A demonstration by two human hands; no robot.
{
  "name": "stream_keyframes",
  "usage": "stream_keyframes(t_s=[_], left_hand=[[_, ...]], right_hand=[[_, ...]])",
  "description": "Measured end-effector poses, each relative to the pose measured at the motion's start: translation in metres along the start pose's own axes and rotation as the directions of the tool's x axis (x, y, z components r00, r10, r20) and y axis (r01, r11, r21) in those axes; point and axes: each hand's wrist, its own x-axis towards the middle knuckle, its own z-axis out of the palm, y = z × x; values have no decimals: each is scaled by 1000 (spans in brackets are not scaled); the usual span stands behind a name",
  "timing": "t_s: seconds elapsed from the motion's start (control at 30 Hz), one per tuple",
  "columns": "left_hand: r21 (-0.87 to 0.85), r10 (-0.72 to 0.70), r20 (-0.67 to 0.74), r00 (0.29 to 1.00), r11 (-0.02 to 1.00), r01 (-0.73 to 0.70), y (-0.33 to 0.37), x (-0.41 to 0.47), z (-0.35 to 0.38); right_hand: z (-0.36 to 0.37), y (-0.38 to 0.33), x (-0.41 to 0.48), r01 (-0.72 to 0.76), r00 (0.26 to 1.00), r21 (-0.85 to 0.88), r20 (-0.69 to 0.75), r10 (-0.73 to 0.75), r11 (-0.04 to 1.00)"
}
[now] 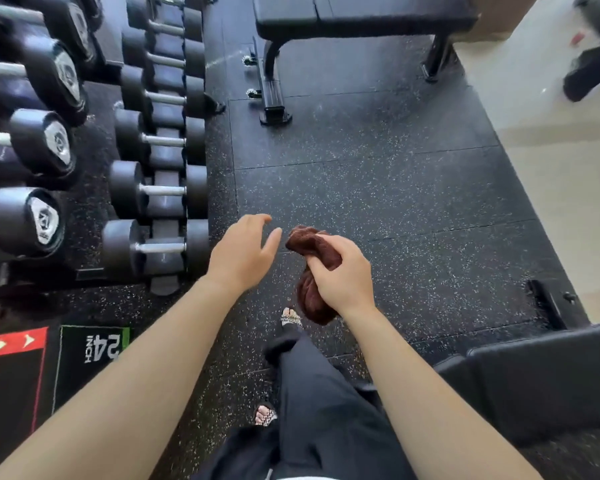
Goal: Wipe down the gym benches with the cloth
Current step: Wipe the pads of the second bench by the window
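A bunched dark brown cloth [311,299] hangs from my right hand [343,275], which is closed around its upper part in the middle of the view. My left hand [241,256] hovers just to the left of the cloth with fingers spread, not touching it. A black padded gym bench [364,15] stands across the top of the view on black metal legs. The corner of a second black padded bench [548,372] shows at the lower right, beside my right forearm.
A rack of black dumbbells [153,140] fills the left side. Speckled black rubber flooring [378,174] lies between the benches. A black plyo box marked 24 inch [94,348] sits at lower left. Pale tile floor [561,174] runs along the right. My legs and sandalled feet are below.
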Motion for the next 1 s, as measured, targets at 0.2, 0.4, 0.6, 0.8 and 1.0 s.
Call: stream_keyframes(t_s=[0.2,0.4,0.6,0.8,1.0], left_hand=[[16,64,21,998,998,-64,14,136,-18],[62,76,74,994,995,-80,41,303,-42],[55,46,28,999,997,-48,55,443,-86],[51,44,17,999,998,-45,51,609,-119],[79,54,38,998,995,-56,35,785,-164]], right_hand=[[-5,-15,128,-10,996,6,-90,11,1000],[-17,-37,289,-56,995,5,-77,56,998],[-27,-79,432,-6,999,3,-42,6,1000],[-14,-117,598,34,995,2,-88,-34,999],[17,-166,773,5,997,-9,-79,-6,1000]])
